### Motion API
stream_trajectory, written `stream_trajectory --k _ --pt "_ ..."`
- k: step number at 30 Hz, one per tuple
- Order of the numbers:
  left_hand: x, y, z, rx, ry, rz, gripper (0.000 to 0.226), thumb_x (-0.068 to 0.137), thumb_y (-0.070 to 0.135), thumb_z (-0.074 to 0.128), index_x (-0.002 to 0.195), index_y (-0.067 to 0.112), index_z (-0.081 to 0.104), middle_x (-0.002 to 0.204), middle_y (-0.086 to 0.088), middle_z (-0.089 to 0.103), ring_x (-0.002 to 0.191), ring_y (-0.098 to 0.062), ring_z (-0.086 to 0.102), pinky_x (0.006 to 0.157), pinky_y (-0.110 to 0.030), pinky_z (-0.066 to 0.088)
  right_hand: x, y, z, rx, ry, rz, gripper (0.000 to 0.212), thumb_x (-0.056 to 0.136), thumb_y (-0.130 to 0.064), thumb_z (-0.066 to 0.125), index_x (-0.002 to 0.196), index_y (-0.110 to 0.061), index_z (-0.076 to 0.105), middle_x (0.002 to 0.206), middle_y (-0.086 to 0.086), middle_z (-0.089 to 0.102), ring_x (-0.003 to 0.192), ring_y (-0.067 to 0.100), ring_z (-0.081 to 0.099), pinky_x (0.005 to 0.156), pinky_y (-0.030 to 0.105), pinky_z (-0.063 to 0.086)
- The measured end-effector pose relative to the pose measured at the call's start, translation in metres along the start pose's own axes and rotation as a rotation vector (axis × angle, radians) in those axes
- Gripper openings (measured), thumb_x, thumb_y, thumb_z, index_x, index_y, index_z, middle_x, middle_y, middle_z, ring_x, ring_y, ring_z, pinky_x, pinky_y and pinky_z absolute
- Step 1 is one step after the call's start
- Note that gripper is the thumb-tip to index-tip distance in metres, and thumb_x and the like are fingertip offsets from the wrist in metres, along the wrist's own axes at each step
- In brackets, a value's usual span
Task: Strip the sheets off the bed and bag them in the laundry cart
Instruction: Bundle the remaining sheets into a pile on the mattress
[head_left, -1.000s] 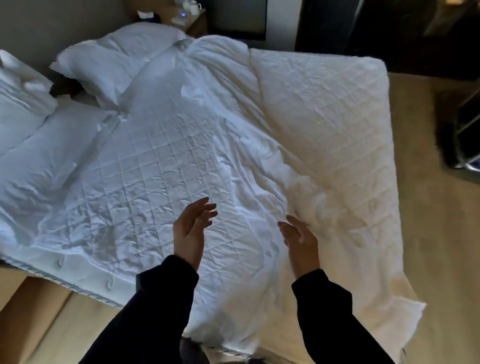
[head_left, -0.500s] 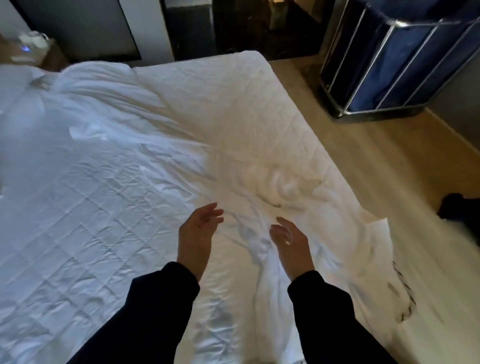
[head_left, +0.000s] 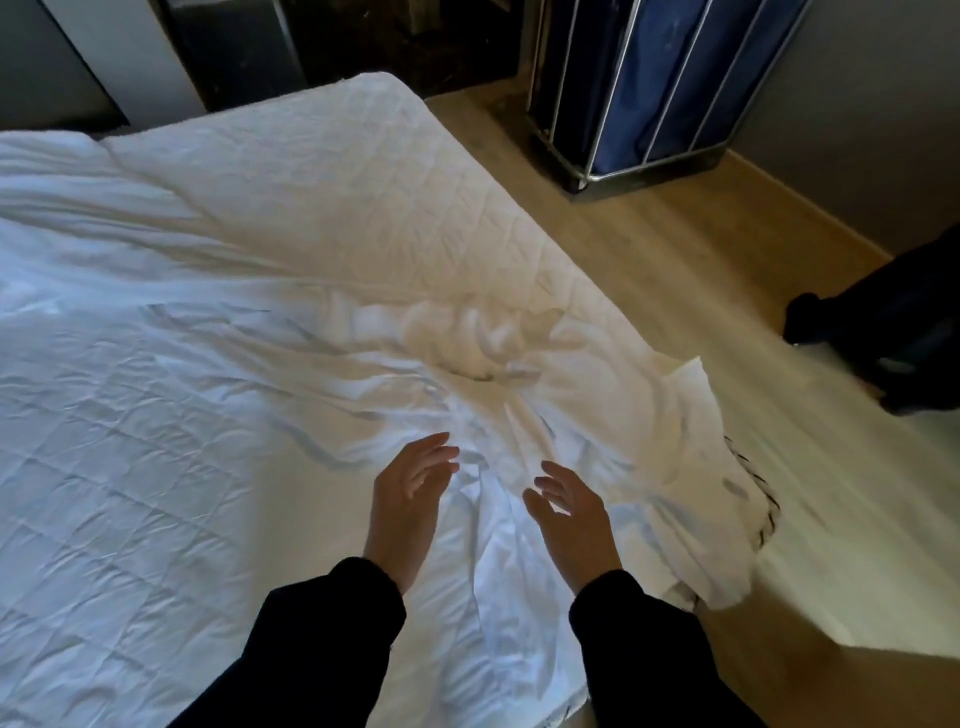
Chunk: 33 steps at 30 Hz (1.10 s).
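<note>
hands: left hand (head_left: 410, 488) and right hand (head_left: 571, 512) spread, empty, poised above rumpled sheet (head_left: 208, 415), likely to gather it | sheet: lies loose, peeled off quilted mattress pad (head_left: 363, 208) at far side | laundry cart (head_left: 654, 88): on floor (head_left: 675, 260) beyond, well apart

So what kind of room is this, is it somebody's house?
Probably a hotel bedroom being cleaned, though I can't be sure. There is a big bed with a rumpled white sheet, and a blue laundry cart stands on the wooden floor.
</note>
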<state>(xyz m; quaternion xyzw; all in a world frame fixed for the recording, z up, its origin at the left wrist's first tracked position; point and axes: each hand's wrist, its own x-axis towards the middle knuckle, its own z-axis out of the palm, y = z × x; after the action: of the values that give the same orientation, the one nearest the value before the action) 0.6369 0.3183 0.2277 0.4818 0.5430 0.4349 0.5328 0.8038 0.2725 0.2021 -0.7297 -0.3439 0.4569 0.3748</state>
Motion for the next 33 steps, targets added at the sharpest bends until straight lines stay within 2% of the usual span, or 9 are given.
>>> stream_trajectory --k 5,10,16,19,22,23,25,29,33 --pt "0.003 -0.06 0.03 0.146 -0.109 -0.096 0.035 0.09 0.001 0.058 0.109 0.03 0.059 0.112 0.001 0.067 0.104 -0.013 0.064 0.09 -0.027 0.049 0.02 0.057 0.007 -0.368 -0.005 0.006 0.065 0.088 -0.033 0.065 0.145 -0.021 0.035 0.152 0.005 0.031 0.138 0.019 0.031 0.111 0.031 0.028" --pt "-0.009 -0.143 0.058 0.395 -0.238 -0.314 0.056 0.086 0.027 0.065 0.137 0.028 0.042 0.143 0.002 0.045 0.126 -0.011 0.048 0.101 -0.028 0.042 0.031 0.121 0.025 -0.72 -0.107 0.142 0.094 0.087 -0.062 0.051 0.153 -0.022 -0.003 0.16 0.01 -0.005 0.148 0.028 0.003 0.115 0.047 0.018" --pt "-0.004 -0.193 0.076 0.361 -0.175 -0.418 0.076 0.086 0.025 0.068 0.149 0.02 0.026 0.138 0.011 0.04 0.131 -0.01 0.04 0.084 -0.011 0.033 0.047 0.176 0.044 -0.866 -0.086 -0.042 0.074 0.097 -0.038 0.045 0.153 -0.015 0.002 0.142 0.003 0.042 0.128 0.02 0.044 0.104 0.031 0.035" --pt "0.002 -0.198 0.078 0.266 -0.095 -0.464 0.05 0.083 0.033 0.071 0.124 0.01 0.054 0.1 0.001 0.066 0.088 -0.013 0.064 0.065 -0.011 0.042 0.045 0.18 0.05 -0.72 -0.144 -0.154 0.05 0.094 -0.022 0.045 0.143 -0.019 0.035 0.122 0.0 0.058 0.112 0.019 0.056 0.092 0.027 0.041" --pt "0.005 -0.192 0.067 0.006 -0.131 -0.53 0.038 0.08 0.043 0.073 0.098 0.011 0.065 0.072 -0.005 0.068 0.065 -0.02 0.064 0.057 -0.025 0.047 0.03 0.176 0.06 -0.635 -0.282 -0.317 0.024 0.083 -0.021 0.041 0.1 -0.032 0.054 0.078 -0.009 0.058 0.077 0.014 0.055 0.068 0.019 0.041" --pt "0.006 -0.191 0.063 0.001 -0.121 -0.523 0.034 0.08 0.042 0.074 0.098 0.014 0.067 0.074 -0.004 0.07 0.068 -0.021 0.066 0.061 -0.032 0.051 0.026 0.172 0.063 -0.608 -0.327 -0.338 0.008 0.08 -0.02 0.042 0.079 -0.026 0.047 0.062 -0.01 0.046 0.063 0.01 0.045 0.059 0.015 0.033" --pt "0.01 -0.196 0.055 0.1 -0.034 -0.515 0.027 0.083 0.029 0.072 0.104 0.013 0.067 0.091 -0.009 0.073 0.082 -0.023 0.07 0.076 -0.044 0.057 0.021 0.165 0.067 -0.54 -0.391 -0.353 0.026 0.074 -0.017 0.044 0.057 -0.024 0.025 0.05 -0.009 0.028 0.054 0.012 0.032 0.052 0.019 0.024" --pt "0.006 -0.202 0.034 0.034 0.091 -0.604 0.02 0.09 0.013 0.062 0.108 0.003 0.066 0.095 -0.015 0.072 0.089 -0.031 0.07 0.083 -0.046 0.056 0.018 0.156 0.077 -0.537 -0.508 -0.4 0.021 0.077 -0.017 0.046 0.063 -0.024 0.032 0.054 -0.004 0.042 0.061 0.023 0.044 0.059 0.03 0.029" --pt "-0.018 -0.195 0.002 -0.151 0.187 -0.643 0.01 0.09 0.01 0.062 0.096 0.005 0.067 0.086 -0.013 0.074 0.082 -0.03 0.071 0.072 -0.036 0.055 -0.008 0.143 0.099 -0.579 -0.63 -0.416 0.011 0.091 -0.021 0.044 0.098 -0.014 0.049 0.092 0.014 0.064 0.083 0.032 0.059 0.068 0.034 0.042"
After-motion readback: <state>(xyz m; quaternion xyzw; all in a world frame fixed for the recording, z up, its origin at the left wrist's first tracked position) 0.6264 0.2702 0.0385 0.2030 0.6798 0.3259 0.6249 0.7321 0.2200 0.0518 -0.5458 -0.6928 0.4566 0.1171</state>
